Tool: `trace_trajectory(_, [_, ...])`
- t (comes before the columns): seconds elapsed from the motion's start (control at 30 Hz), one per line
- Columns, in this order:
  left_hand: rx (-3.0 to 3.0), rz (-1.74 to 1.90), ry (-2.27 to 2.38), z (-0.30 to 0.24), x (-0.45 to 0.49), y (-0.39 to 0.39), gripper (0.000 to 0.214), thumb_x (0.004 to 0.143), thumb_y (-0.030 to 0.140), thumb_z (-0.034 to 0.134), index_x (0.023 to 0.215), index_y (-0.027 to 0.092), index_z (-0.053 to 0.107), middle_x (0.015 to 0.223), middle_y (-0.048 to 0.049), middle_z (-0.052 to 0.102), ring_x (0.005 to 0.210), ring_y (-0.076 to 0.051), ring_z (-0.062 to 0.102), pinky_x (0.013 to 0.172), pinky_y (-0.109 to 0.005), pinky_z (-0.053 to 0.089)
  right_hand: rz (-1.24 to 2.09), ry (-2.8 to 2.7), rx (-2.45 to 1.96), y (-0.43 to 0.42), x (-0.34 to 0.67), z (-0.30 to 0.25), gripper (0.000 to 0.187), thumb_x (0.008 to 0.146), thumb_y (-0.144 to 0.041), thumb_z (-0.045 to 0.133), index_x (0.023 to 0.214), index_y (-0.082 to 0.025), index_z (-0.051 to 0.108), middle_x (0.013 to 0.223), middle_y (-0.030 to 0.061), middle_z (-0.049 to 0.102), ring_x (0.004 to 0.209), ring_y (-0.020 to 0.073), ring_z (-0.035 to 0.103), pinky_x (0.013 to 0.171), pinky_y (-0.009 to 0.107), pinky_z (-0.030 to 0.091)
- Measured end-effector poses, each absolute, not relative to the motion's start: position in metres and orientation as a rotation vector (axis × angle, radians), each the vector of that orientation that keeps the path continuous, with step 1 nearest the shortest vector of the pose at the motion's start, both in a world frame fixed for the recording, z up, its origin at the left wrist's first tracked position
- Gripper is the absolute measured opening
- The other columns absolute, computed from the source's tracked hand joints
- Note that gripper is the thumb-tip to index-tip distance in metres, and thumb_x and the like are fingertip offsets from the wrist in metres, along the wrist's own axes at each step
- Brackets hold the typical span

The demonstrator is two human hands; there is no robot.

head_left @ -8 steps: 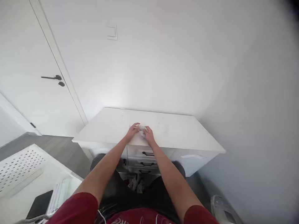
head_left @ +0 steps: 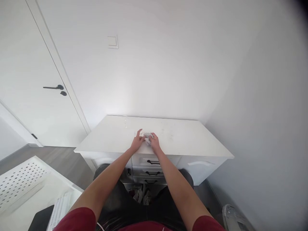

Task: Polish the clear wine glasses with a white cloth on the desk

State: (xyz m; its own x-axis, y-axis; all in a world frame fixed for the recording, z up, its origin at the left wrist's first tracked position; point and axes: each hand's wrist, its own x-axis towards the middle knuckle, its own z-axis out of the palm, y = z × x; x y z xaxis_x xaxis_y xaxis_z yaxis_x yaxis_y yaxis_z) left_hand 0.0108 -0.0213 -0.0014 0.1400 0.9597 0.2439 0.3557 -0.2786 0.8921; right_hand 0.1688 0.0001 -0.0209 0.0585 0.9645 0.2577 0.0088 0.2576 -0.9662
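Over the white cabinet top (head_left: 192,138), near its front middle, is a small crumpled whitish wad (head_left: 148,136). Whether it is tissue or thin plastic I cannot tell. My right hand (head_left: 154,141) is closed around the wad's right side. My left hand (head_left: 138,141) is at its left, index finger raised and thumb reaching to the wad's edge, fingers apart. A few tiny dark specks (head_left: 141,133) show beside the left fingers.
Drawers with dark handles (head_left: 153,162) are below the top, between my knees. A white door (head_left: 29,89) with a dark handle stands left. At lower left is a white table (head_left: 60,179) with a perforated panel (head_left: 21,175). A pale object (head_left: 233,218) lies lower right.
My left fingers have loosened from the wad and spread, with the index finger now raised. My right hand stays on the wad. The whole view has shifted slightly.
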Motion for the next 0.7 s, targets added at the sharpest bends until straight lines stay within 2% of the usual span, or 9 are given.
trace_trajectory(0.07, [1.905,1.089,1.442,-0.002,0.009,-0.033,0.055,0.099,0.049,0.043,0.148,0.028,0.03,0.09,-0.0033,0.073,0.084,-0.02,0.07,0.084,-0.035,0.05,0.995,-1.215,-1.043,-0.001,0.167,-0.021,0.031,0.079,-0.048,0.053,0.095,-0.023,0.06,0.085,0.0016,0.063,0.075,0.0178,0.055,0.07,0.028,0.046])
trace_trajectory(0.13, [2.173,1.038,1.596,0.001,0.005,-0.04,0.04,0.101,0.044,0.038,0.136,0.025,0.046,0.095,-0.0065,0.072,0.088,-0.022,0.068,0.083,-0.036,0.049,1.002,-1.193,-1.043,-0.002,0.166,-0.02,0.031,0.079,-0.048,0.053,0.095,-0.022,0.061,0.086,0.0022,0.063,0.075,0.0177,0.055,0.07,0.028,0.046])
trace_trajectory(0.23, [2.584,1.033,1.701,0.009,0.001,-0.04,0.034,0.102,0.037,0.036,0.121,0.021,0.059,0.111,-0.0134,0.067,0.107,-0.026,0.062,0.092,-0.04,0.046,1.007,-1.202,-1.048,-0.004,0.166,-0.018,0.03,0.08,-0.047,0.054,0.096,-0.022,0.061,0.086,0.002,0.062,0.076,0.0173,0.054,0.07,0.027,0.045])
trace_trajectory(0.33, [2.757,1.093,1.792,0.014,0.0,-0.03,0.034,0.102,0.032,0.036,0.124,0.018,0.058,0.127,-0.0164,0.06,0.119,-0.028,0.055,0.106,-0.046,0.038,1.018,-1.222,-1.04,-0.008,0.166,-0.015,0.029,0.081,-0.046,0.053,0.096,-0.022,0.061,0.085,0.0014,0.061,0.075,0.0164,0.052,0.07,0.027,0.044])
trace_trajectory(0.47, [2.732,1.134,1.925,0.007,0.002,-0.018,0.036,0.102,0.031,0.036,0.127,0.017,0.057,0.135,-0.016,0.055,0.127,-0.028,0.05,0.117,-0.05,0.027,1.051,-1.228,-0.997,-0.011,0.165,-0.013,0.029,0.081,-0.048,0.054,0.097,-0.023,0.059,0.085,0.0017,0.059,0.075,0.0165,0.051,0.069,0.026,0.045])
trace_trajectory(0.6, [2.643,1.135,1.991,-0.002,0.002,-0.013,0.035,0.102,0.032,0.034,0.121,0.019,0.061,0.134,-0.0155,0.055,0.127,-0.028,0.049,0.116,-0.053,0.028,1.104,-1.19,-0.98,-0.01,0.165,-0.015,0.032,0.08,-0.049,0.056,0.1,-0.023,0.058,0.087,0.0026,0.058,0.075,0.017,0.052,0.067,0.027,0.045])
trace_trajectory(0.7, [2.687,1.073,1.882,-0.005,0.001,-0.011,0.035,0.103,0.031,0.032,0.115,0.02,0.063,0.124,-0.0131,0.062,0.121,-0.026,0.054,0.116,-0.051,0.03,1.083,-1.219,-0.982,-0.008,0.165,-0.017,0.033,0.08,-0.05,0.056,0.099,-0.024,0.059,0.087,0.0023,0.059,0.076,0.017,0.051,0.069,0.028,0.045])
